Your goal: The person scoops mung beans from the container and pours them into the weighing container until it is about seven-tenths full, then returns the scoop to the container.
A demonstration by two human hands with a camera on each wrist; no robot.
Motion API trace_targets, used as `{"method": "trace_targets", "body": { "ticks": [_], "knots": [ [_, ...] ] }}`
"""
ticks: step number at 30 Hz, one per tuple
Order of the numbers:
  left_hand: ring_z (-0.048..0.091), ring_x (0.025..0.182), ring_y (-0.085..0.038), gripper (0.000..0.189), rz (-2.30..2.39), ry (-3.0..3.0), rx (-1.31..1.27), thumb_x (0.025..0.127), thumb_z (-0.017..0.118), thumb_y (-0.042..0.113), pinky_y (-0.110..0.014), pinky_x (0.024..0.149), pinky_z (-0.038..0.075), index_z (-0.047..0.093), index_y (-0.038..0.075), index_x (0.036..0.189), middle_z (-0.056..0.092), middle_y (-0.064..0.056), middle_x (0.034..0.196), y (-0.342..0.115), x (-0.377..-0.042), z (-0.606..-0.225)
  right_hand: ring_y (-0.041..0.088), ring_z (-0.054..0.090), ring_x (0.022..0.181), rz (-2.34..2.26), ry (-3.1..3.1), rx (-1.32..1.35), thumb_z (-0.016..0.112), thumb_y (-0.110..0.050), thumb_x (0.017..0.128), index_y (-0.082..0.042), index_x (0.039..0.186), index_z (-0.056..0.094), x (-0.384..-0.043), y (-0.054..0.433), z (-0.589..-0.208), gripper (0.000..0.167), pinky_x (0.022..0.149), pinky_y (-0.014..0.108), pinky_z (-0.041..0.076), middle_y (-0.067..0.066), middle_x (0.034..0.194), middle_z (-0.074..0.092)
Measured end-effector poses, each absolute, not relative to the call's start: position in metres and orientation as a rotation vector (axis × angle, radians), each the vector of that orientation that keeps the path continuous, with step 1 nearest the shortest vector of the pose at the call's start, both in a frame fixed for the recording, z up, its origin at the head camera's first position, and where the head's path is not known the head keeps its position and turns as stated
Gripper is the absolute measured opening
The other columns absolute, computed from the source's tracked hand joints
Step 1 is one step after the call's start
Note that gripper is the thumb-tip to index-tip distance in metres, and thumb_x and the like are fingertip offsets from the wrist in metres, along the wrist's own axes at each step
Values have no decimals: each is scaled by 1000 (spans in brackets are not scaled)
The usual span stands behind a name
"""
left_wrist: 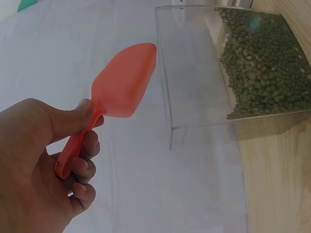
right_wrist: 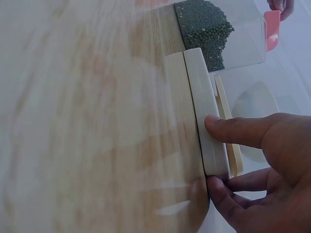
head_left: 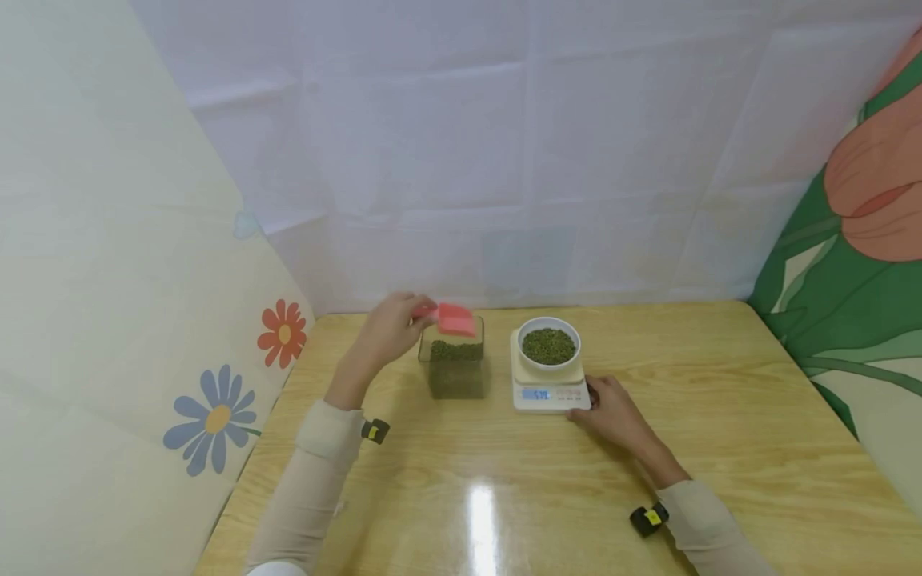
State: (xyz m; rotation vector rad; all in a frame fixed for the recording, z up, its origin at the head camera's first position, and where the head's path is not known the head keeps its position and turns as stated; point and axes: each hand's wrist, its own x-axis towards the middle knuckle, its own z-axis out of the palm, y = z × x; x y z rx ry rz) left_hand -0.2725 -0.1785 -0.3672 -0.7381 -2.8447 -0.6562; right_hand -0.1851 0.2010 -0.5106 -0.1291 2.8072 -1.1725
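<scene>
My left hand (head_left: 392, 326) grips a red plastic scoop (left_wrist: 125, 80) by its handle, thumb laid along it. The scoop is over the back part of a clear square container (head_left: 457, 382) in the head view. Green beans (left_wrist: 267, 63) lie inside that container. To its right stands a white kitchen scale (head_left: 550, 401) with a lit display. On the scale sits a white bowl (head_left: 549, 322) filled with the same green beans. My right hand (head_left: 614, 412) holds the scale's front right corner, thumb on the front edge and fingers at the side.
Everything stands on a wood-grain table (head_left: 461, 456). White sheeting (head_left: 432, 160) hangs behind the table's back edge. Flower-printed panels flank it, with blue and red blossoms on the left panel (head_left: 144, 320) and large tulips on the right.
</scene>
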Motion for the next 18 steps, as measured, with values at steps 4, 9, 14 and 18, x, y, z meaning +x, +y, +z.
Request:
{"method": "trace_targets", "body": {
  "ticks": [4,9,14,18],
  "knots": [
    [68,104,-28,28,-572,-2881,-724,104,69,27,-46,94,60,75,8,124,75,-11,114,-179,-276,-376,34,59,107,-1160,2812,-124,85,-21,90,16,150,46,-185,201,-512,80,93,52,57,31,128,56],
    [63,89,-22,25,-423,-2885,-756,100,75,23,-39,81,58,77,8,119,69,-7,101,-176,-280,-389,35,60,106,-1147,2823,-124,86,-23,90,16,150,46,-185,201,-513,82,93,52,57,31,128,56],
    [62,86,-21,21,-368,-2852,-786,98,77,18,-36,77,57,78,8,116,68,-8,100,-172,-280,-395,35,60,107,-1152,2822,-118,85,-23,90,15,151,46,-186,201,-513,82,94,54,57,31,128,56],
    [61,83,-22,19,-317,-2839,-811,96,78,14,-35,73,57,79,7,114,68,-9,97,-167,-281,-399,35,60,105,-1155,2825,-124,85,-23,89,15,151,46,-185,202,-512,82,93,53,57,31,127,56]
  ]
}}
